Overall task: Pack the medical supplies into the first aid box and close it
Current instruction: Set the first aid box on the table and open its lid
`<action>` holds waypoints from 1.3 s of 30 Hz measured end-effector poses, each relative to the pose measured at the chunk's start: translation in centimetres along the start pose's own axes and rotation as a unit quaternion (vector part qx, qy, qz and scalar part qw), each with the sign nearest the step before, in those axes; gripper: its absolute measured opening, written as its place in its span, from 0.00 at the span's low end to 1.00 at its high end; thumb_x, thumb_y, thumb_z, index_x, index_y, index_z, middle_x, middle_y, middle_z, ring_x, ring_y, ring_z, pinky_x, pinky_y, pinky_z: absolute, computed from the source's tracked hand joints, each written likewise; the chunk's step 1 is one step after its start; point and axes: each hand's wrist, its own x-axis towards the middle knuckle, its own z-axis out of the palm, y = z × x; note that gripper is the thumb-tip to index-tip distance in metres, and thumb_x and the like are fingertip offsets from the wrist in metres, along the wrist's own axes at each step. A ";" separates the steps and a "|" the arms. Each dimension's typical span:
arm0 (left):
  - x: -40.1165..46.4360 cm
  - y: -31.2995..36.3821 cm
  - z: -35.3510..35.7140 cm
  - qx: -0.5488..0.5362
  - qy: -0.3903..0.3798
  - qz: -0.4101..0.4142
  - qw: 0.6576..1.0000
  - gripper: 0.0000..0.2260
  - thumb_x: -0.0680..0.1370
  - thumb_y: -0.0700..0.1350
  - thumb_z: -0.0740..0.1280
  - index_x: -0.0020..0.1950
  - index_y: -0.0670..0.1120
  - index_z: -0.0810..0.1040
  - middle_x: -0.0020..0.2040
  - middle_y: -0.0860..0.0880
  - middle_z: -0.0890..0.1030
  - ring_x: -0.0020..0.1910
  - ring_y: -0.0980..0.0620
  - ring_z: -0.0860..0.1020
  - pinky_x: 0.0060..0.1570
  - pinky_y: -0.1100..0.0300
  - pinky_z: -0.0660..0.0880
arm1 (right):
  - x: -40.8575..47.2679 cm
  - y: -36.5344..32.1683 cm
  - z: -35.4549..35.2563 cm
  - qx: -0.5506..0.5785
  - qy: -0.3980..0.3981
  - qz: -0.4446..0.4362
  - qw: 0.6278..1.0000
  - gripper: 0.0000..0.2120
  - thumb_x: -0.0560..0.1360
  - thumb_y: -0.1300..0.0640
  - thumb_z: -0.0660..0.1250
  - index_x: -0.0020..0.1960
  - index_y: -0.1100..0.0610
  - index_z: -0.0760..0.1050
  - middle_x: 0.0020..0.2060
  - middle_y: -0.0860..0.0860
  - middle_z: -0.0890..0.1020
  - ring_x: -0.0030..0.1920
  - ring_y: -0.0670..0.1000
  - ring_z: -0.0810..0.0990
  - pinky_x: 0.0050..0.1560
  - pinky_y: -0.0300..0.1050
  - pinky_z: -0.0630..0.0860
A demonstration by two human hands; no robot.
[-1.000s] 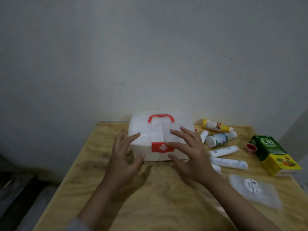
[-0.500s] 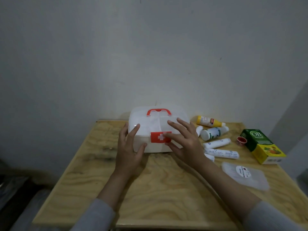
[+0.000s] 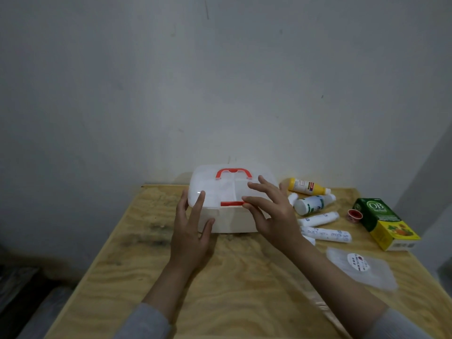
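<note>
The white translucent first aid box (image 3: 220, 189) with a red handle (image 3: 233, 171) stands at the back of the wooden table (image 3: 244, 289). My left hand (image 3: 193, 231) clasps its front left corner, index finger on the lid, thumb on the base. My right hand (image 3: 274, 211) pinches the red latch (image 3: 230, 204), which is tipped up to a thin red strip. To the right lie a yellow bottle (image 3: 305, 187), a white bottle (image 3: 313, 204), two white rolls (image 3: 320, 218) (image 3: 327, 234), a red cap (image 3: 354, 214), a green and yellow carton (image 3: 384, 222) and a clear pouch (image 3: 362, 267).
A grey wall rises right behind the table. The floor to the left of the table is dark, with the table's left edge close to my left arm. A small white item (image 3: 292, 198) lies between the box and the bottles.
Both hands moved onto the box. The red latch, earlier hanging down with its white cross showing, has been flipped up by my right hand. The camera view has tilted up slightly.
</note>
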 end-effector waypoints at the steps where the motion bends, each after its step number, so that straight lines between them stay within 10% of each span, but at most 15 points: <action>1: 0.0 -0.1 0.1 0.001 -0.003 -0.002 1.000 0.34 0.76 0.48 0.66 0.73 0.66 0.49 0.75 0.42 0.59 0.71 0.47 0.63 0.59 0.60 0.67 | 0.2 0.0 0.1 0.003 0.002 -0.003 1.000 0.08 0.73 0.55 0.67 0.47 0.56 0.82 0.55 0.57 0.82 0.65 0.59 0.75 0.64 0.73 0.64; 14: 0.4 0.2 -0.1 -0.034 0.016 -0.033 0.999 0.25 0.77 0.52 0.62 0.72 0.63 0.57 0.72 0.46 0.64 0.66 0.58 0.62 0.61 0.63 0.66 | 7.4 0.7 -0.4 0.005 0.077 -0.057 0.995 0.09 0.73 0.55 0.68 0.48 0.60 0.82 0.49 0.58 0.83 0.58 0.59 0.79 0.52 0.63 0.77; 24: 0.7 1.2 0.5 -0.100 0.095 -0.142 0.980 0.26 0.71 0.60 0.65 0.67 0.52 0.73 0.68 0.48 0.72 0.63 0.52 0.71 0.54 0.46 0.78 | 15.2 4.1 0.9 -0.099 0.096 -0.032 0.990 0.08 0.72 0.53 0.70 0.47 0.55 0.84 0.38 0.54 0.83 0.38 0.56 0.80 0.37 0.53 0.76; 39: 0.7 1.5 1.3 -0.105 0.116 -0.146 0.977 0.25 0.70 0.56 0.69 0.66 0.51 0.74 0.67 0.47 0.73 0.63 0.55 0.70 0.54 0.45 0.79 | 14.3 5.8 -1.0 -0.109 -0.060 0.056 0.991 0.16 0.74 0.57 0.68 0.61 0.55 0.77 0.63 0.55 0.78 0.64 0.56 0.74 0.67 0.64 0.65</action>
